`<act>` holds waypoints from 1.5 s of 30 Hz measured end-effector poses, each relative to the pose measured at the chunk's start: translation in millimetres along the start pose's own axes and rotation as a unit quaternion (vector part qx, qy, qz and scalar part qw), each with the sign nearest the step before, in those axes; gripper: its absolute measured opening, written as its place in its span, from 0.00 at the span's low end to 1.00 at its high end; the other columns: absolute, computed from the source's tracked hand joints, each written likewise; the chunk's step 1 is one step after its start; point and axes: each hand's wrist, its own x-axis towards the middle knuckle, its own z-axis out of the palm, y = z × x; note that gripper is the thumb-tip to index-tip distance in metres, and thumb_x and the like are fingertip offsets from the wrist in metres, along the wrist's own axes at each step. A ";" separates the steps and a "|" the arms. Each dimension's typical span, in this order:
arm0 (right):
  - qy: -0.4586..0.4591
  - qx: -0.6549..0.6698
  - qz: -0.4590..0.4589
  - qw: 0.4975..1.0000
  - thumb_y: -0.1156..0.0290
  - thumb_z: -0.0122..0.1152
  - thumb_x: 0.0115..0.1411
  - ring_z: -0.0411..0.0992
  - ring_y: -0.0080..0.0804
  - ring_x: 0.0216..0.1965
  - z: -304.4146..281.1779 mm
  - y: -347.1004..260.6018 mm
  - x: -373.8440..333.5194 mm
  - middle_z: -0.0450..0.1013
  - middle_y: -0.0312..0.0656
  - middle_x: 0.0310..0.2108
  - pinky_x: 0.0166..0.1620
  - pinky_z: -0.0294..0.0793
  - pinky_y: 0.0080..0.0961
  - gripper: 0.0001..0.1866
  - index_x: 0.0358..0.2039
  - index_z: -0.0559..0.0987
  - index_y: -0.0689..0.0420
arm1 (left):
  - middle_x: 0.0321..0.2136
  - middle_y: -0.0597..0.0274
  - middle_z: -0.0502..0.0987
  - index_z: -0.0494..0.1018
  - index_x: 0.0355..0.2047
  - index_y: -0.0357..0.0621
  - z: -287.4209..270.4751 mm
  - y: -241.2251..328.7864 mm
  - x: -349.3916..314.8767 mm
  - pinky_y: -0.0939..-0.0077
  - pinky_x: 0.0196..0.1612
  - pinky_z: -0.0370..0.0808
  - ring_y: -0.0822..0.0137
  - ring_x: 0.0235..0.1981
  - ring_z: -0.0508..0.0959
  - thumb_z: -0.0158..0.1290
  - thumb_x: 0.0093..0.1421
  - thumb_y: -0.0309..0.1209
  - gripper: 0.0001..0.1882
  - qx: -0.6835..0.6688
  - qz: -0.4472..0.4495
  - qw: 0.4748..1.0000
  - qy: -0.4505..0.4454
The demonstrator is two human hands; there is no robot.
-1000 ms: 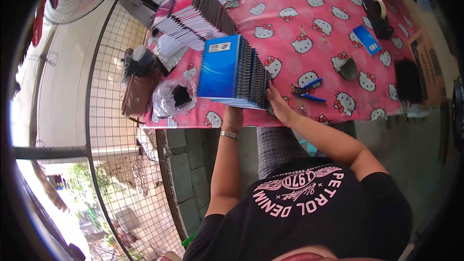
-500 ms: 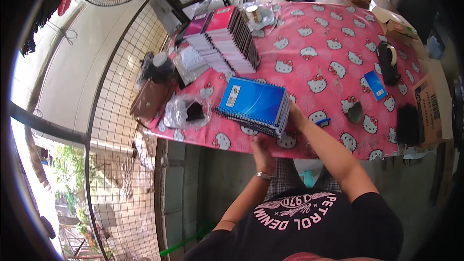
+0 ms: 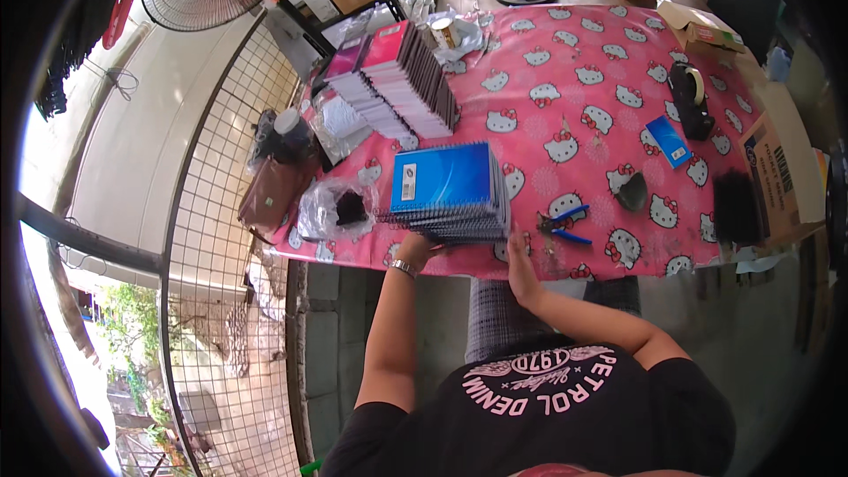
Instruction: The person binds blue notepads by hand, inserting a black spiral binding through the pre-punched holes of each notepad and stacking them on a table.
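Observation:
A stack of blue spiral notebooks (image 3: pixel 446 178) stands near the table's front edge, its black coils toward me and its left side. My left hand (image 3: pixel 417 252) is low against the stack's front, and its fingers are mostly hidden by the coils. My right hand (image 3: pixel 522 272) is held upright at the front right corner of the stack, fingers stretched out, the palm side facing the pages. Just right of that hand lie blue-handled pliers (image 3: pixel 565 228).
Taller stacks of red notebooks (image 3: pixel 408 79) and purple notebooks (image 3: pixel 349 62) stand behind. Left are a clear plastic bag (image 3: pixel 318 212) and a brown pouch (image 3: pixel 276 193). Rightward lie a small blue booklet (image 3: pixel 668 141), a tape dispenser (image 3: pixel 691 102) and a cardboard box (image 3: pixel 776 168).
My left hand has moved left along the stack's front. The right hand has drawn back from the stack's right side toward me, uncovering the pliers. The stack's angle has turned slightly.

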 end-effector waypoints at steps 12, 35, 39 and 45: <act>-0.217 -0.326 -0.046 0.919 0.45 0.62 0.59 0.55 0.52 0.68 -81.8 -96.4 83.2 0.59 0.53 0.66 0.68 0.56 0.40 0.46 0.69 0.57 0.59 | 0.52 0.46 0.73 0.66 0.54 0.29 144.4 7.6 -65.6 0.60 0.60 0.73 0.52 0.54 0.74 0.37 0.68 0.26 0.18 -0.500 -0.085 0.837 0.208; -0.094 0.366 0.123 0.918 0.61 0.52 0.68 0.68 0.19 0.36 -1.6 -206.5 20.0 0.68 0.34 0.35 0.40 0.68 0.20 0.12 0.43 0.65 0.54 | 0.50 0.55 0.75 0.66 0.58 0.34 -5.5 212.2 -43.9 0.68 0.54 0.71 0.64 0.52 0.75 0.49 0.65 0.39 0.26 -0.387 0.071 0.893 0.219; -0.107 0.215 0.057 0.969 0.60 0.58 0.64 0.70 0.34 0.42 1.0 -209.4 23.0 0.69 0.44 0.40 0.46 0.69 0.30 0.21 0.48 0.63 0.61 | 0.46 0.58 0.76 0.68 0.54 0.34 -11.1 207.6 -41.0 0.69 0.52 0.73 0.66 0.47 0.77 0.50 0.63 0.36 0.22 -0.429 0.049 0.878 0.206; -0.116 -0.052 -0.049 0.991 0.57 0.60 0.63 0.71 0.54 0.50 -2.1 -213.6 28.6 0.70 0.60 0.46 0.53 0.68 0.40 0.27 0.50 0.65 0.67 | 0.44 0.59 0.78 0.70 0.53 0.35 -19.8 196.8 -45.6 0.70 0.51 0.73 0.67 0.46 0.78 0.51 0.63 0.35 0.21 -0.425 0.039 0.877 0.220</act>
